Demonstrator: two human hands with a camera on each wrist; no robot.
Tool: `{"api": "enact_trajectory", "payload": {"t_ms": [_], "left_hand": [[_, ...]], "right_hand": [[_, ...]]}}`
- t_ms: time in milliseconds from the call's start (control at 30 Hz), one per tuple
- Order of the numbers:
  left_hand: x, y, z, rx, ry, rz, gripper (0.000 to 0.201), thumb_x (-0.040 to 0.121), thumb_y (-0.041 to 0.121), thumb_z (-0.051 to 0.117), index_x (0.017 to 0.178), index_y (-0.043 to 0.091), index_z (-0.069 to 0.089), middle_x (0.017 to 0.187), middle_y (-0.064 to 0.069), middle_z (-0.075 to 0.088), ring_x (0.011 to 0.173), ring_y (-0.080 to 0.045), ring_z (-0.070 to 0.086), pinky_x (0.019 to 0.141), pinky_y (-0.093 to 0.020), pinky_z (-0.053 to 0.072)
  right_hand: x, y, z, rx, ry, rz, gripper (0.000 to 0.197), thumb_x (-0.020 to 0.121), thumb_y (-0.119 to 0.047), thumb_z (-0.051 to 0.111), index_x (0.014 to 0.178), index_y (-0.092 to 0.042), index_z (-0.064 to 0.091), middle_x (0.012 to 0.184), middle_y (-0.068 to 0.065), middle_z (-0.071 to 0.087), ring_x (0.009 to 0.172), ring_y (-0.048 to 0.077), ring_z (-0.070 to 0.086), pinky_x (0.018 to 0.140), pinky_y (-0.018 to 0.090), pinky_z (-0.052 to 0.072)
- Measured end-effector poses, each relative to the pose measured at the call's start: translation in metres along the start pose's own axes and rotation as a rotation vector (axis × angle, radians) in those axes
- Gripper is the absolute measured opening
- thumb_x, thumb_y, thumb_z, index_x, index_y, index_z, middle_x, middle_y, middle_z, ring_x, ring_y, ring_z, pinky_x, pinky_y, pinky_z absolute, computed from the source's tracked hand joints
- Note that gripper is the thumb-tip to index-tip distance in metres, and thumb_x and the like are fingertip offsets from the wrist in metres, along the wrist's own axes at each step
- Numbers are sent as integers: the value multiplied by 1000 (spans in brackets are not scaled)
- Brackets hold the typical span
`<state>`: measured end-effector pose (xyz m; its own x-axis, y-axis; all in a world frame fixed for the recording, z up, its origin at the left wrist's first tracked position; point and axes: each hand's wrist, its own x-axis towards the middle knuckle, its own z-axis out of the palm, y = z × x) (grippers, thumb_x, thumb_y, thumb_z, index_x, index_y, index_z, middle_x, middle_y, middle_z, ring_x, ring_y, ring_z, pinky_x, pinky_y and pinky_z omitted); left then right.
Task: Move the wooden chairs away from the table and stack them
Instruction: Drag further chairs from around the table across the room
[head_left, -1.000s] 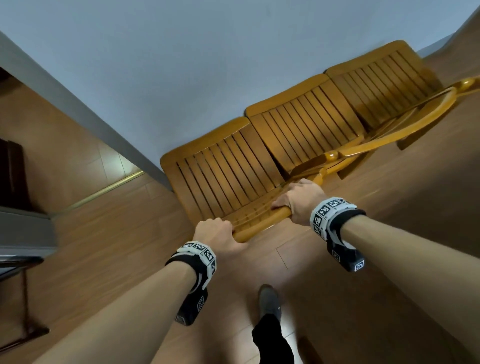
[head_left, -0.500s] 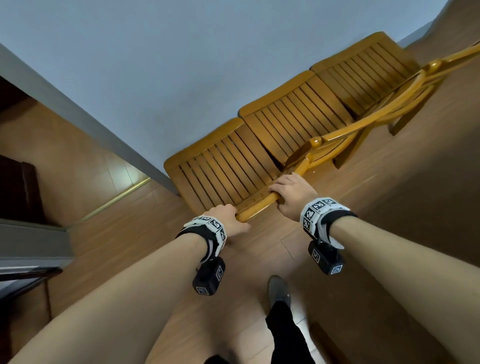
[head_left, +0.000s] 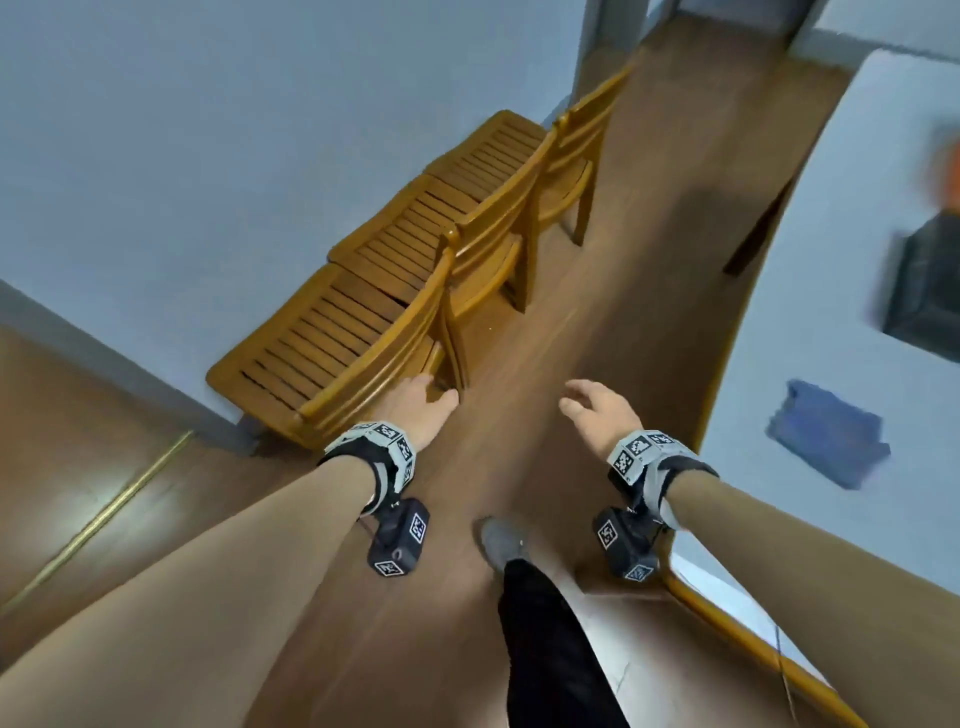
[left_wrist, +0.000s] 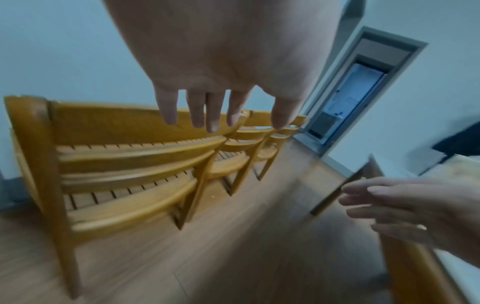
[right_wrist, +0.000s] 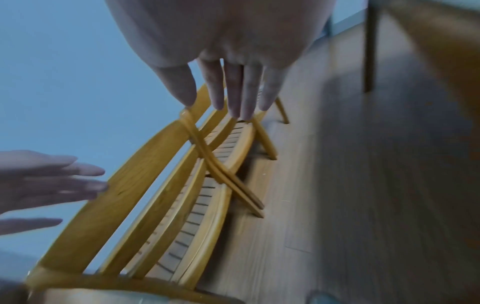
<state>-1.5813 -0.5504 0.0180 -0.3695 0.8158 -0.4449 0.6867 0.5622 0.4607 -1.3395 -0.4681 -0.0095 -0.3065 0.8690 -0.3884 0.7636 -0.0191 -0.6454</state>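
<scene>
Three slatted wooden chairs stand in a row with their seats toward the pale wall: the nearest chair (head_left: 322, 338), the middle chair (head_left: 415, 228) and the far chair (head_left: 498, 150). Their backrests face me. My left hand (head_left: 426, 402) hovers by the right end of the nearest chair's top rail (left_wrist: 109, 117) with fingers straight, gripping nothing. My right hand (head_left: 592, 410) hangs in the air over the floor, fingers loosely spread and empty. In the right wrist view the right hand (right_wrist: 233, 98) is above the chair row (right_wrist: 135, 197). The wrist views are motion-blurred.
A white-topped table (head_left: 831, 249) with a wooden edge fills the right side, one dark leg (head_left: 753, 234) on the floor. A blue object (head_left: 826, 436) and a dark object (head_left: 924, 291) lie on it. My foot (head_left: 498, 540) stands on the wooden floor strip between chairs and table. A doorway (left_wrist: 350, 98) lies beyond.
Both hands have let go of the nearest chair's top rail and opened. The right hand has drifted right, away from the chair. The head view has swung right toward the table.
</scene>
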Motion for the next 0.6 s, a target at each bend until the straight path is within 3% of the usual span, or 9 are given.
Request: {"api": "enact_trajectory", "payload": {"t_ms": [100, 233, 333, 467, 600], "left_hand": [[-51, 33, 42, -88, -86, 96, 62, 95, 56, 44, 147, 24, 44, 148, 1, 49, 131, -23, 49, 108, -37, 38], [-131, 106, 124, -79, -256, 252, 50, 98, 46, 47, 141, 21, 53, 137, 4, 57, 128, -22, 51, 105, -33, 37], [-194, 163, 194, -34, -428, 377, 49, 101, 43, 45, 142, 18, 51, 138, 2, 56, 131, -22, 48, 106, -31, 35], [-281, 231, 291, 42, -572, 515, 49, 99, 44, 45, 139, 17, 54, 142, -4, 55, 129, -24, 50, 110, -39, 37], [-369, 286, 383, 112, -674, 619, 47, 100, 44, 44, 137, 17, 56, 136, -3, 58, 123, -23, 53, 102, -34, 40]], "right_hand": [[-78, 53, -6, 110, 130, 121, 39, 99, -31, 52, 135, -17, 58, 137, 4, 59, 126, 23, 53, 104, 28, 35], [-203, 142, -25, 305, 280, 313, 39, 101, -28, 51, 134, -10, 60, 138, 8, 59, 127, 24, 53, 101, 23, 33], [-296, 215, -45, 422, 386, 472, 41, 101, -32, 50, 136, -11, 58, 141, 7, 56, 131, 24, 49, 107, 28, 32], [-419, 312, -73, 546, 570, 666, 39, 101, -31, 50, 134, -12, 59, 140, 9, 56, 131, 26, 48, 106, 29, 32], [-532, 397, -90, 704, 768, 805, 23, 94, -34, 54, 109, -24, 67, 123, 9, 68, 114, 28, 61, 99, 36, 44]]}}
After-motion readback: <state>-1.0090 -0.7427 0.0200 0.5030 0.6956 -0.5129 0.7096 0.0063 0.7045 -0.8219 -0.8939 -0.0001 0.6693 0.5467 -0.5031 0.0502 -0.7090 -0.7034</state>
